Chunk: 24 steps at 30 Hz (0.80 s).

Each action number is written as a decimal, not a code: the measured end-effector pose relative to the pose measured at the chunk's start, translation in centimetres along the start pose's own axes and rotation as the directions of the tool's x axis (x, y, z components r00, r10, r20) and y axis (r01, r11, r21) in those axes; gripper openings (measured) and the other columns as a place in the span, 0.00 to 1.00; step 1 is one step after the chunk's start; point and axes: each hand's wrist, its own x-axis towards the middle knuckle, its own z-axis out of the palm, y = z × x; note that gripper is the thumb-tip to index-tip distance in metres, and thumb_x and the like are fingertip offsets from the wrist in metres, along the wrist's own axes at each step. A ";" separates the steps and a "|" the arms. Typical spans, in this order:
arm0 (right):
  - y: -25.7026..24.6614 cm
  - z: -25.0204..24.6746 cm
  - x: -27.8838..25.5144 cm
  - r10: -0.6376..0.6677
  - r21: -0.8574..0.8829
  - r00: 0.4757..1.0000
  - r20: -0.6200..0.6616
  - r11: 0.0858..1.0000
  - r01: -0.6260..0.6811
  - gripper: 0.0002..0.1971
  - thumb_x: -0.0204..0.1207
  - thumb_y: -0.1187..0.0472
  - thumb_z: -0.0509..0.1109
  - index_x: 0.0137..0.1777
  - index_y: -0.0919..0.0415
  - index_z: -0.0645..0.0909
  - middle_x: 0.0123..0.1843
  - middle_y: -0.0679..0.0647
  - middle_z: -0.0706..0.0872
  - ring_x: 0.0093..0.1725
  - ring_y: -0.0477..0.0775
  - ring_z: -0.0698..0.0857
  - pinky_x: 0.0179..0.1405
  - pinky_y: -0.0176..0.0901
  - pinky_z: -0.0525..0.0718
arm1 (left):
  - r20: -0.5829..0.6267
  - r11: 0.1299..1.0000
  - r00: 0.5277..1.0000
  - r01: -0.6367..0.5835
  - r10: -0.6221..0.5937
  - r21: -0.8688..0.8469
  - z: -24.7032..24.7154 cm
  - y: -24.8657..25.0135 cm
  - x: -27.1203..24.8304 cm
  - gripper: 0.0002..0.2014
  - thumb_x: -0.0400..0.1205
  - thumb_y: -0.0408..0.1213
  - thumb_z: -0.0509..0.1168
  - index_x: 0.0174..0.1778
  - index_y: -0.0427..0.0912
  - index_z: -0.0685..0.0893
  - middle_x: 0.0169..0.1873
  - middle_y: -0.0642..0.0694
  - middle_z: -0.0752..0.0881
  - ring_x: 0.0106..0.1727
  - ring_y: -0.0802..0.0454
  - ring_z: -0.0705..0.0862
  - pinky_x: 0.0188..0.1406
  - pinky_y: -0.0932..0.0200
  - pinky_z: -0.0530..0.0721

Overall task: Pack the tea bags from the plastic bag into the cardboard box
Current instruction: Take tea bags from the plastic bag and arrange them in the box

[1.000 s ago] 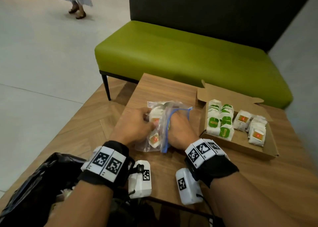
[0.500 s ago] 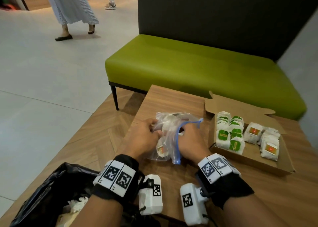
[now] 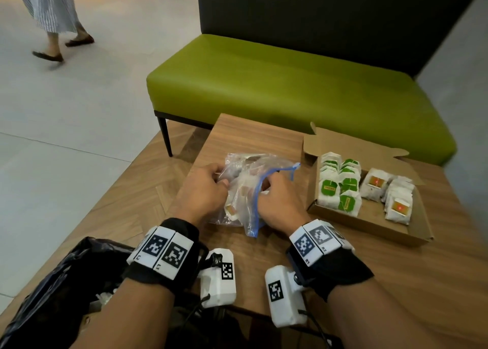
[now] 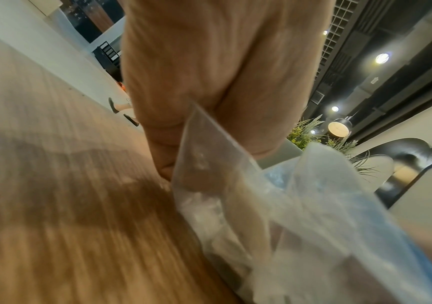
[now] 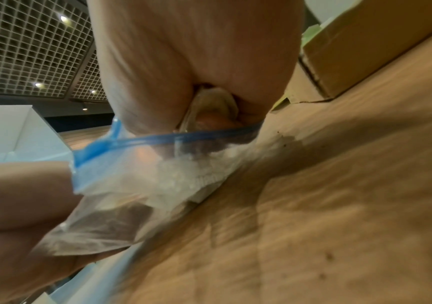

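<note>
Left hand (image 3: 204,190): fingers curled round the left side of the clear plastic bag (image 3: 244,187), pinching the film near the far end; in the left wrist view the film bunches up against the curled fingers (image 4: 165,156). Right hand (image 3: 278,203): reaching into the bag mouth past the blue zip strip (image 3: 257,198), fingers bent round something pale inside, probably a tea bag (too blurred in the right wrist view to be sure). Bag lying on the wooden table (image 3: 264,137), between the two hands, crumpled, with a few tea bags (image 3: 232,208) showing through the film at its near end.

Just right of the right hand: open cardboard box (image 3: 369,227), flaps up at the far side, resting on the table. Inside, on the left, two rows of green-labelled tea bags (image 3: 339,187) standing packed together; on the right, red-labelled tea bags (image 3: 397,203) in two looser rows. Box and plastic bag near each other but apart.

Beyond the table: green bench (image 3: 277,84) with a dark backrest. At the near left edge: black bag (image 3: 52,295) with pale scraps inside. Far left, on the pale floor: a passer-by (image 3: 52,18) in a striped skirt.
</note>
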 end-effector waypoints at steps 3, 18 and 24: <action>-0.5 -0.4 -0.4 -0.037 -0.026 0.999 0.031 0.999 0.038 0.08 0.79 0.61 0.72 0.39 0.51 0.79 0.40 0.49 0.85 0.40 0.53 0.85 0.34 0.47 0.83 | -0.011 1.000 1.000 0.001 -0.001 -0.010 0.1 0.0 0.0 0.17 0.83 0.42 0.66 0.68 0.56 0.82 0.55 0.55 0.89 0.53 0.54 0.88 0.59 0.45 0.87; 0.3 -0.9 -0.6 0.014 0.177 0.989 -0.144 0.984 0.012 0.01 0.79 0.58 0.71 0.49 0.53 0.82 0.46 0.47 0.86 0.45 0.47 0.83 0.43 0.44 0.83 | -0.070 0.999 0.998 0.007 -0.009 -0.038 0.1 0.2 -0.2 0.10 0.85 0.42 0.64 0.61 0.58 0.84 0.50 0.55 0.89 0.51 0.52 0.88 0.56 0.44 0.88; 0.8 -0.7 -0.5 -0.031 0.028 0.982 -0.188 0.999 0.037 0.13 0.83 0.59 0.66 0.35 0.48 0.78 0.39 0.48 0.85 0.47 0.56 0.85 0.47 0.46 0.80 | -0.107 1.000 0.994 -0.001 0.000 -0.003 0.0 0.5 -0.5 0.11 0.85 0.41 0.65 0.62 0.54 0.85 0.48 0.54 0.88 0.50 0.53 0.87 0.57 0.45 0.87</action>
